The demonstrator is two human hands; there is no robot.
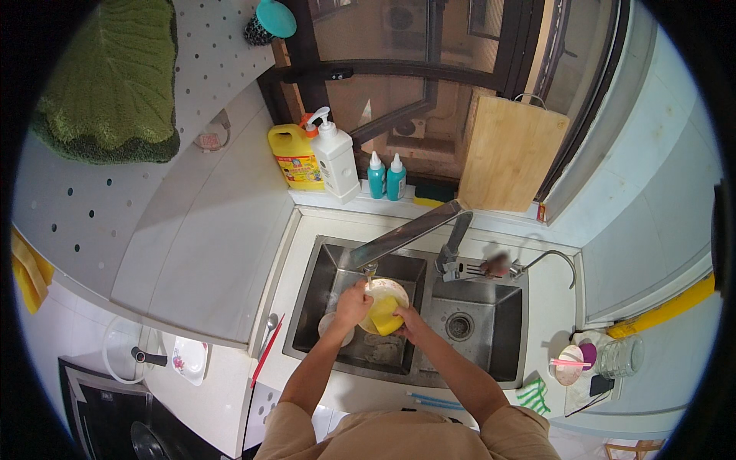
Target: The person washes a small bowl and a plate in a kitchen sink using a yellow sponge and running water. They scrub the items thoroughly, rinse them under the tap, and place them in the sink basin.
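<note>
Under the faucet's spout, a light bowl with a patterned rim is held over the left basin of the steel double sink. My left hand grips the bowl's left edge. In my right hand is a yellow sponge, pressed against the inside of the bowl. Water appears to run from the faucet into the bowl. Another pale dish rests in the left basin, partly hidden behind my left forearm.
Chopsticks and a spoon lie left of the sink. Bottles and a wooden cutting board stand on the windowsill. A small bowl and a glass jar are at the right. A striped cloth lies near the front edge.
</note>
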